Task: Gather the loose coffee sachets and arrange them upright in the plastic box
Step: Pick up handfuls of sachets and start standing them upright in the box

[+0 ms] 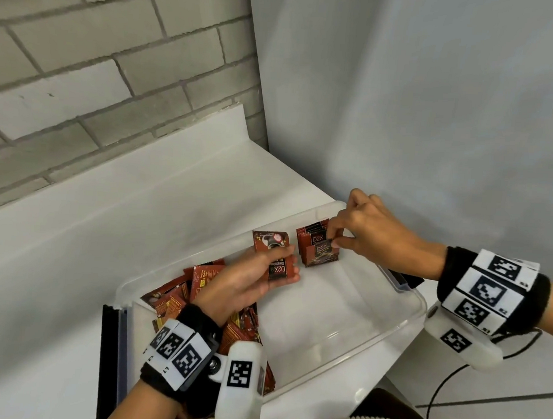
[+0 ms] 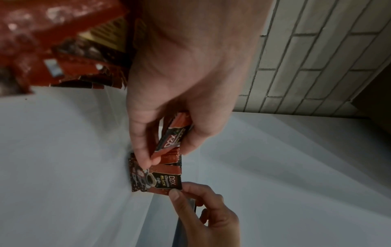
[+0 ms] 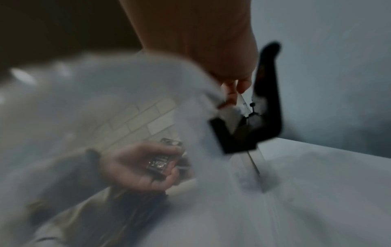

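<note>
Red sachets (image 1: 277, 258) lie gripped in left hand (image 1: 241, 285); right hand (image 1: 367, 234) pinches an upright sachet (image 1: 323, 249).

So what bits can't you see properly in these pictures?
- Loose pile of red coffee sachets, head view: the left hand and its wristband cover much of it, so no count.
- Upright row of red sachets, head view: the right hand hides its far end.
- Right wrist view: motion blur smears the clear plastic box.
</note>
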Action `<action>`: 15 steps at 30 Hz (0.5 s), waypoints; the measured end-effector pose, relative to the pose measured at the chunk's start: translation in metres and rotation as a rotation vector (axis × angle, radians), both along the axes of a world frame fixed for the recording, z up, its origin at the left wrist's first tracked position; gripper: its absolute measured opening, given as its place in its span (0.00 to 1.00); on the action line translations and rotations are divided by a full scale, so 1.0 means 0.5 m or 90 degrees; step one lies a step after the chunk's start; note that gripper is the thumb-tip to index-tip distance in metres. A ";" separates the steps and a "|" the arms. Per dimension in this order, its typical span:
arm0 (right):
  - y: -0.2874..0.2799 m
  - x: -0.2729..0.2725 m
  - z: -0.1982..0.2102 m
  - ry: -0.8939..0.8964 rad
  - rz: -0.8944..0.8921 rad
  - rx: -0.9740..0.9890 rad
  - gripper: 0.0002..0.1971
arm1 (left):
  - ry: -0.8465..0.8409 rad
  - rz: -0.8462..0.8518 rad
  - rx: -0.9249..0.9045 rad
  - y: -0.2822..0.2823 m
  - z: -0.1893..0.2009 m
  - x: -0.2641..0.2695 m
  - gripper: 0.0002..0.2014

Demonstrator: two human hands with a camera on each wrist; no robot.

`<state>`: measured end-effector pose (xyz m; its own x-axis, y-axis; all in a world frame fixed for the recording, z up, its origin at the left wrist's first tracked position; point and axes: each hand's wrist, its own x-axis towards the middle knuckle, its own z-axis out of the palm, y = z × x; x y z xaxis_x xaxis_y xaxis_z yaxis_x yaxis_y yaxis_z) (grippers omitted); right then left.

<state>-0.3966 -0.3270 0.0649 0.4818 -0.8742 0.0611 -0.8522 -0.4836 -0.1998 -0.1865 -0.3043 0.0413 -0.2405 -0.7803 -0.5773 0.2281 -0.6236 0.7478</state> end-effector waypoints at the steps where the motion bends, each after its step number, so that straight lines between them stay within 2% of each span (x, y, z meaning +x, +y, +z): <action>1: -0.001 0.001 0.000 0.009 0.001 -0.011 0.09 | -0.003 0.001 0.003 0.000 -0.001 -0.002 0.11; 8: 0.000 0.006 -0.002 0.055 -0.005 -0.036 0.11 | -0.005 -0.012 0.009 0.002 -0.002 -0.004 0.13; 13: 0.011 0.008 -0.008 0.006 0.030 -0.088 0.16 | -0.006 -0.010 0.019 0.002 0.000 -0.003 0.10; 15: 0.021 0.013 -0.008 -0.013 0.069 -0.105 0.12 | -0.008 -0.009 0.020 0.001 0.000 -0.003 0.11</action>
